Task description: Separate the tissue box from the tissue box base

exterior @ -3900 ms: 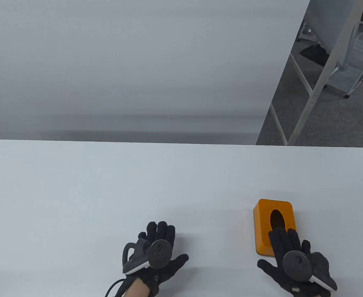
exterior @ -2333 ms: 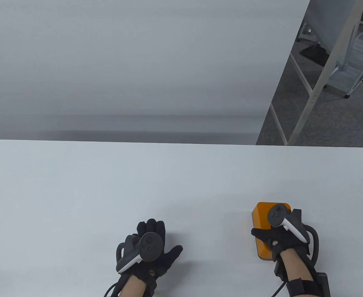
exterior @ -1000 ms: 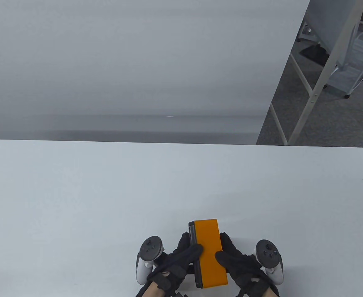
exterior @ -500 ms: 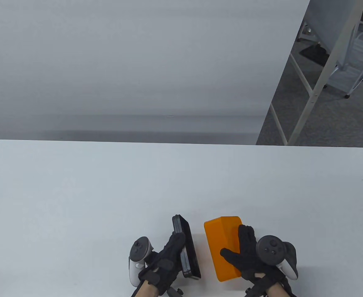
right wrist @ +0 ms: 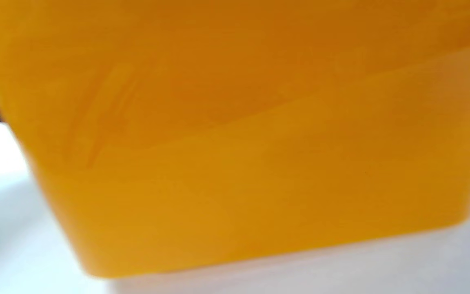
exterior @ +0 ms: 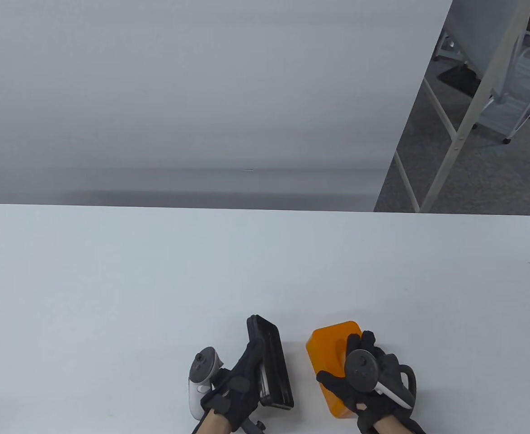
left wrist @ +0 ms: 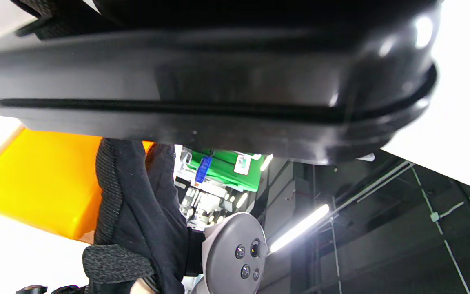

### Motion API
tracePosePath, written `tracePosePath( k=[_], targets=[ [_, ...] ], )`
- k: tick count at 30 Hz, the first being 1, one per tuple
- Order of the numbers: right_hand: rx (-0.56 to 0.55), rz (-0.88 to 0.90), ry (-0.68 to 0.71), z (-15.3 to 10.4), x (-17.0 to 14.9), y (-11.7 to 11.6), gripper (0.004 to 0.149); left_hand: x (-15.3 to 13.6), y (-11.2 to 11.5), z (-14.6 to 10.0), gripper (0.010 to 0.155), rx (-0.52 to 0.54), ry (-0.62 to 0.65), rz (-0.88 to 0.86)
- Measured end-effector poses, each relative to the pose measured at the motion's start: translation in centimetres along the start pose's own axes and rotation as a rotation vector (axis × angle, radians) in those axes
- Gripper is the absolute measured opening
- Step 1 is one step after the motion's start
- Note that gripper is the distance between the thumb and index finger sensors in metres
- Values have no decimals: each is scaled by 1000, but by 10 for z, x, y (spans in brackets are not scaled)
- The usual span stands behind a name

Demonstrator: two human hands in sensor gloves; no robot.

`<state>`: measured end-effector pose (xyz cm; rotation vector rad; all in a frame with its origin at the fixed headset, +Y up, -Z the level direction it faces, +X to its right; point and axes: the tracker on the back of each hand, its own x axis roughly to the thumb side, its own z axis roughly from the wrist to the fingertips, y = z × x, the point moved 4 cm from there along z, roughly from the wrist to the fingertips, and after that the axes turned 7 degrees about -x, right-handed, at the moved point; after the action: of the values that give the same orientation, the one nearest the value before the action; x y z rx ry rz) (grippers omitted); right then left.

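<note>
The orange tissue box (exterior: 329,357) and the black base (exterior: 271,361) are apart, side by side near the table's front edge. My left hand (exterior: 240,382) grips the base, which stands on its long edge. My right hand (exterior: 359,375) grips the orange box from the right side and top. In the left wrist view the black base (left wrist: 218,81) fills the top, with the orange box (left wrist: 39,179) and my right hand (left wrist: 137,220) below it. The right wrist view shows only the orange box (right wrist: 239,143) close up.
The white table (exterior: 156,271) stretches away to its far edge. A white panel (exterior: 201,90) stands behind it. A white frame leg (exterior: 468,113) and a cart (exterior: 522,90) stand on the floor at the back right.
The right hand picked up the box and brought it to the centre; both hands pulled box and base apart. In the last half second the orange box moved slightly right and tilted.
</note>
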<state>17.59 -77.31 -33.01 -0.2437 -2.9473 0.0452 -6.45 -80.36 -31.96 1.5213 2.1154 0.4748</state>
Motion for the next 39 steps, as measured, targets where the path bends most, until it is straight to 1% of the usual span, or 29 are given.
tracePosePath(
  k=[2, 5, 7, 9, 13, 14, 17, 18, 21, 23, 25, 27, 30, 33, 36, 39],
  targets=[
    [-2, -47, 6, 0, 4, -4, 106, 0, -1, 0, 109, 3, 3, 3],
    [53, -70, 4, 1, 6, -6, 108, 1, -1, -1, 108, -1, 10, -1],
    [65, -24, 3, -1, 3, -1, 108, 3, -2, -1, 108, -2, 15, -5],
    [53, -4, 17, -5, -4, 12, 107, 4, -3, -2, 107, 0, 17, -4],
    [66, -70, 17, -12, -27, 32, 105, 2, -7, -3, 105, 9, 8, 1],
    [82, -63, 1, -13, -40, 35, 105, 1, -8, -3, 104, 12, 1, 1],
    [81, -20, -22, -12, -68, 38, 102, -3, -9, 0, 101, 13, -20, 3],
    [102, -22, -36, -12, -77, 38, 102, -4, -9, 1, 100, 12, -28, 6],
    [125, -10, -55, -16, -92, 34, 102, -8, -11, 2, 97, 24, -52, 20],
    [112, 14, -32, -19, -96, 29, 101, -10, -14, 2, 95, 45, -71, 47],
    [149, -10, -22, -21, -98, 25, 101, -13, -18, 3, 90, 72, -96, 72],
    [137, -11, -7, -23, -97, 25, 100, -15, -21, 4, 87, 100, -127, 106],
    [163, 0, 0, -23, -94, 26, 100, -19, -24, 6, 84, 124, -166, 152],
    [150, 2, 13, -23, -93, 27, 100, -23, -26, 6, 82, 152, -195, 177],
    [162, 20, 12, -23, -95, 25, 100, -23, -29, 5, 79, 209, -228, 262],
    [177, 57, 5, -23, -98, 25, 100, -18, -31, 4, 79, 272, -251, 385]
  ],
)
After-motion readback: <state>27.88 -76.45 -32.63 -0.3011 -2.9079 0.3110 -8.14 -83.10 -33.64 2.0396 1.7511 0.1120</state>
